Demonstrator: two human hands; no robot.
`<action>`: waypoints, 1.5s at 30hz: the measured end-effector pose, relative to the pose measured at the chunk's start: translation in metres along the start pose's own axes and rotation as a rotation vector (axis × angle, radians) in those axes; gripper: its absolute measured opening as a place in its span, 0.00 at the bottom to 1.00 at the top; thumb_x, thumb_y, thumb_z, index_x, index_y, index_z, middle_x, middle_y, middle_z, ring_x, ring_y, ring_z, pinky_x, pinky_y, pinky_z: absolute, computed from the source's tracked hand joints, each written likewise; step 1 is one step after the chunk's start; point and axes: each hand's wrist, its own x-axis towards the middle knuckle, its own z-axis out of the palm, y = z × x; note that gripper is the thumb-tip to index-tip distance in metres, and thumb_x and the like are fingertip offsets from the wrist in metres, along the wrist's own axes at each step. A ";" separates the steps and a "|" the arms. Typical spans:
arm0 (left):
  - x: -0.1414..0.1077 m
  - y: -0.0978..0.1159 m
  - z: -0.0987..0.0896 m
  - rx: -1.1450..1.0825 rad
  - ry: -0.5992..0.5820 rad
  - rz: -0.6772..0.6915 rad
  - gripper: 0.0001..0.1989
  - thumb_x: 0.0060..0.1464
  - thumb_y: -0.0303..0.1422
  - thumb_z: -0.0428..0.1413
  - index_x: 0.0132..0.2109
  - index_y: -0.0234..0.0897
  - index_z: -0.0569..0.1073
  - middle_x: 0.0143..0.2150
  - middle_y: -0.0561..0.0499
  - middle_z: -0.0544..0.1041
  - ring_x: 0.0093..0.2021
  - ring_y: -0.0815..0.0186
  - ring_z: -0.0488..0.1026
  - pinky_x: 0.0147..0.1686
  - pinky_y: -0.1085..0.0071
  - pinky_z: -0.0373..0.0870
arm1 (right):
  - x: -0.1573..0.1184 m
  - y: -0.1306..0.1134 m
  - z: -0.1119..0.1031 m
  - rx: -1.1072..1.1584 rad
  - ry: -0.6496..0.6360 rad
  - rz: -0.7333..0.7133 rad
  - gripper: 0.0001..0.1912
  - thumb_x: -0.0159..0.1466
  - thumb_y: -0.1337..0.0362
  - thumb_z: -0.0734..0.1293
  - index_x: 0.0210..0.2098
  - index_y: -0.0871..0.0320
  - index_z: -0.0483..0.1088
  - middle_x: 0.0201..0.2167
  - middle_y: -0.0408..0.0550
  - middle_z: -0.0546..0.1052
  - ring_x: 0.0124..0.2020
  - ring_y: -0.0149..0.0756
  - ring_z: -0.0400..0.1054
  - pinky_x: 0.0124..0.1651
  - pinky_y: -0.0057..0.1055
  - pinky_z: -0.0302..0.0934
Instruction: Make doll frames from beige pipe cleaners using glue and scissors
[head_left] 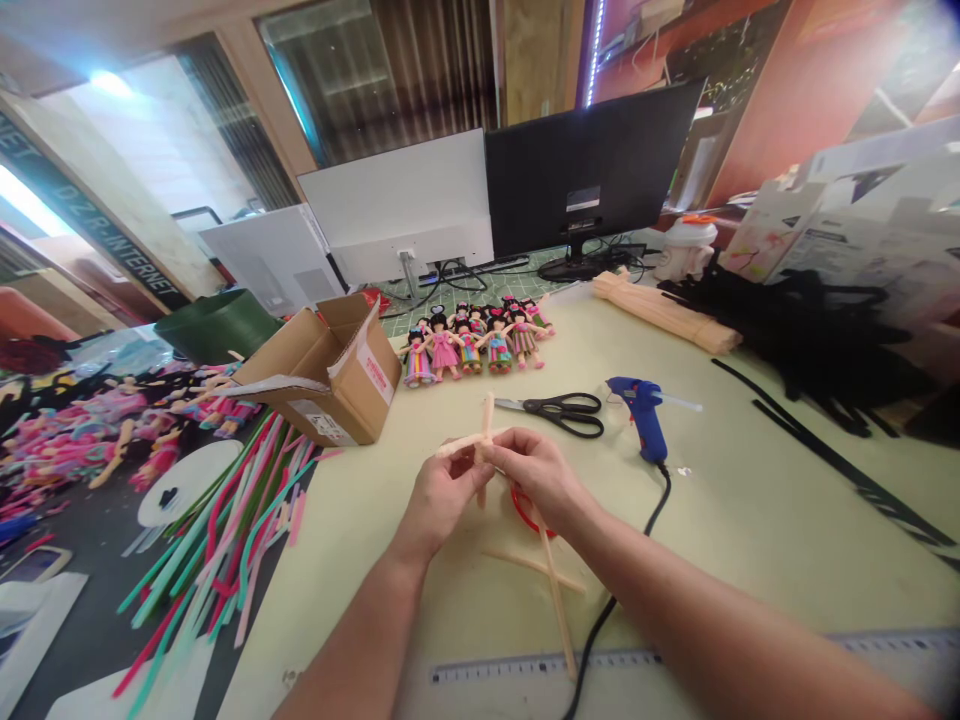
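Both hands meet over the middle of the table, fingers pinched round beige pipe cleaners that cross each other. My left hand grips them from the left, and one bent strand arches over its fingers. My right hand pinches the crossing point from the right. A red ring-shaped thing lies partly hidden beneath my right hand. Loose beige pipe cleaners lie on the table below the hands. Beyond them are black-handled scissors and a blue glue gun, its cable running under my right forearm.
Several small dolls stand at the back beside an open cardboard box. Coloured pipe cleaners are heaped left. A beige bundle and black pipe cleaners lie right. A ruler lies in front; monitors stand behind.
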 end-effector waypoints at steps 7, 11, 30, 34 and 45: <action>0.003 -0.007 0.000 -0.030 0.052 -0.021 0.16 0.49 0.36 0.61 0.46 0.36 0.77 0.39 0.48 0.79 0.42 0.61 0.73 0.44 0.69 0.68 | 0.006 0.007 -0.003 -0.046 -0.013 -0.060 0.09 0.54 0.58 0.70 0.29 0.58 0.75 0.27 0.45 0.77 0.28 0.33 0.67 0.35 0.30 0.59; 0.005 -0.014 -0.002 -0.101 0.118 -0.053 0.16 0.46 0.36 0.63 0.43 0.36 0.78 0.40 0.47 0.79 0.41 0.62 0.73 0.43 0.69 0.69 | 0.007 0.006 -0.004 -0.146 0.030 -0.096 0.08 0.55 0.60 0.69 0.29 0.57 0.77 0.27 0.44 0.77 0.29 0.34 0.66 0.36 0.30 0.59; 0.002 -0.013 -0.001 -0.144 0.046 -0.050 0.17 0.50 0.39 0.60 0.45 0.34 0.76 0.32 0.48 0.77 0.33 0.66 0.71 0.37 0.72 0.66 | 0.004 0.003 0.002 -0.024 0.023 -0.048 0.11 0.55 0.57 0.69 0.27 0.60 0.76 0.25 0.47 0.75 0.30 0.35 0.66 0.36 0.31 0.60; 0.000 -0.007 0.000 -0.088 -0.005 -0.052 0.17 0.53 0.41 0.57 0.47 0.35 0.75 0.33 0.49 0.76 0.35 0.66 0.70 0.33 0.74 0.64 | 0.001 -0.001 0.004 -0.008 -0.027 -0.068 0.11 0.56 0.58 0.68 0.28 0.61 0.75 0.24 0.45 0.72 0.27 0.32 0.63 0.33 0.30 0.59; -0.003 -0.002 -0.002 0.047 -0.033 -0.037 0.18 0.56 0.41 0.53 0.49 0.36 0.74 0.34 0.49 0.74 0.36 0.64 0.69 0.33 0.73 0.63 | 0.004 0.009 0.001 -0.044 0.009 -0.067 0.11 0.57 0.57 0.69 0.27 0.60 0.72 0.22 0.44 0.72 0.26 0.32 0.65 0.30 0.28 0.58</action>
